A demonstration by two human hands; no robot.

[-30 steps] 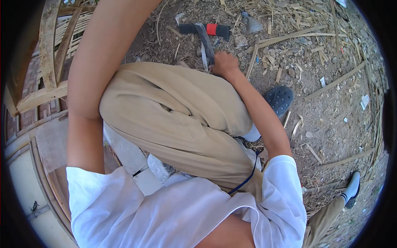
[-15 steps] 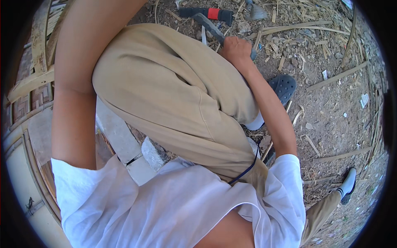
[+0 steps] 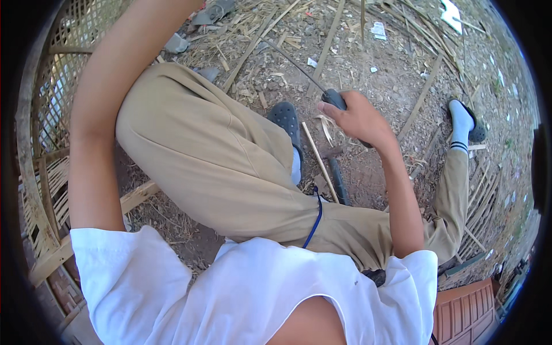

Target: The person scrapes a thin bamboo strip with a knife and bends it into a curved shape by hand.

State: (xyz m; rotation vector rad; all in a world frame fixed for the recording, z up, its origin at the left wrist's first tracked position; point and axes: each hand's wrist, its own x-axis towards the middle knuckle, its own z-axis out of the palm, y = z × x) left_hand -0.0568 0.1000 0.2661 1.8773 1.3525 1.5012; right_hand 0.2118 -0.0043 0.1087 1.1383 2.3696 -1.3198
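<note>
While the left hand is out of frame — can't tell its grip — right hand (image 3: 361,118) holds dark-handled knife (image 3: 334,99) above littered ground (image 3: 371,179).

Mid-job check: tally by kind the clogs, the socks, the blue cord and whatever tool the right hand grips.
Dark clogs: 2
White socks: 2
Blue cord: 1
Dark-handled blade in right hand: 1
Total: 6

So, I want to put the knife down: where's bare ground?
Mostly bare dirt lies between the dark-handled tool and right forearm. Crowded: ahead of the right hand, with scattered strips, and beside the right shin, with piled strips.
</note>
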